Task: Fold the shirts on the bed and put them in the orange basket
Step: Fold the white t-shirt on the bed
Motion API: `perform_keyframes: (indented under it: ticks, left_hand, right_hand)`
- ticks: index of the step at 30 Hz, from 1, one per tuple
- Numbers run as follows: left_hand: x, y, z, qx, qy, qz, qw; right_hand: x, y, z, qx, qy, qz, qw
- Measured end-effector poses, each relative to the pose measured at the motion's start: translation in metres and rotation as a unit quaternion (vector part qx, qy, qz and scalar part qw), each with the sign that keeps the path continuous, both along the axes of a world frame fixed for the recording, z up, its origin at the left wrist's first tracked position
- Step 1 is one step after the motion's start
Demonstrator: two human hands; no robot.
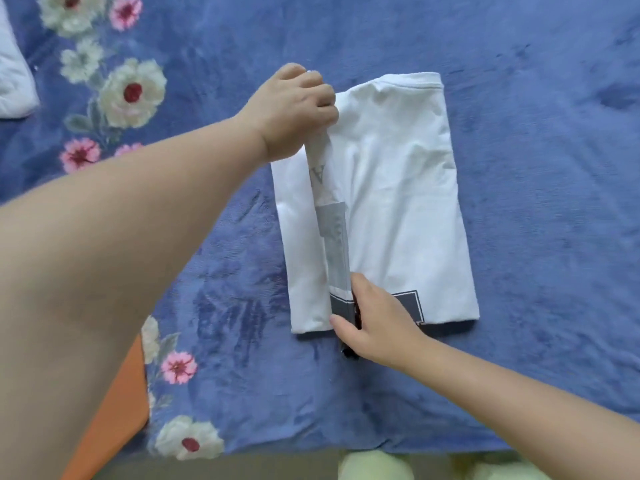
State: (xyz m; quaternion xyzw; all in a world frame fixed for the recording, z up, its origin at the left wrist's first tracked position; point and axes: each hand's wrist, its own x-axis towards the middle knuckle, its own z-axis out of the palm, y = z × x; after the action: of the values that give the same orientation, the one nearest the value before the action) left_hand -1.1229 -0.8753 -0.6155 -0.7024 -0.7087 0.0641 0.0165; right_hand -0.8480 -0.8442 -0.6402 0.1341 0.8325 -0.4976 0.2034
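left arm across the near foreground | left hand (294,109) grips shirt's (398,202) top edge | right hand (374,323) pinches its bottom hem | white shirt mid-bed (536,168), part-folded lengthwise, flap being turned | basket (114,410) orange corner lower left, contents hidden | basketing not yet done

A bed (519,168) covered by a plush blue blanket (225,254) fills the view. Cream and pink flowers (133,93) are printed down the blanket's left side, from 11 o'clock to 7 o'clock. A partly folded white shirt (398,202) with a grey print lies flat on the blanket just right of centre. A white padded piece of fabric (14,81) rests on the bed at 10 o'clock, cut off by the edge.
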Motion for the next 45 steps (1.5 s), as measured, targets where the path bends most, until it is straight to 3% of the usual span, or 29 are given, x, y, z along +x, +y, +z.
perform_keyframes:
  ticks: [3,6,8,11,13,16,22,26,34,38,45]
  left_hand:
    - [-0.014,-0.02,-0.007,-0.021,-0.009,0.062,0.998]
    - [-0.013,-0.047,-0.014,-0.157,0.001,0.236,0.959]
    - [-0.003,-0.069,-0.021,-0.19,-0.015,0.283,0.94]
    - [0.017,-0.106,-0.041,-0.128,-0.047,0.188,0.973]
    - [0.031,-0.122,-0.053,-0.061,-0.057,0.113,0.99]
    - [0.057,-0.137,-0.065,-0.046,-0.077,0.038,0.995]
    - [0.112,-0.131,-0.088,-0.015,-0.109,-0.053,0.992]
    - [0.122,-0.131,-0.099,0.023,-0.109,-0.026,0.993]
    - [0.115,-0.13,-0.107,0.062,-0.102,0.022,0.993]
    - [0.114,-0.124,-0.114,0.066,-0.124,0.055,0.989]
    - [0.118,-0.106,-0.106,0.037,-0.178,0.141,0.973]
  right_hand:
    - [-0.009,-0.027,-0.009,-0.008,0.043,-0.018,0.999]
    - [-0.01,-0.04,-0.026,0.003,0.06,0.06,0.996]
    - [-0.004,-0.04,-0.033,0.019,0.083,0.085,0.993]
    - [0.011,-0.026,-0.036,0.033,0.135,0.109,0.984]
    - [0.02,-0.002,-0.034,0.082,0.186,0.132,0.97]
    - [0.032,0.045,-0.029,0.182,0.231,0.177,0.939]
    - [0.057,0.126,-0.037,0.404,0.13,0.35,0.835]
    - [0.06,0.131,-0.053,0.428,0.107,0.421,0.793]
    - [0.043,0.15,-0.076,0.42,0.219,0.359,0.804]
    - [0.021,0.157,-0.075,0.411,0.274,0.367,0.788]
    - [-0.014,0.161,-0.071,0.372,0.222,0.43,0.792]
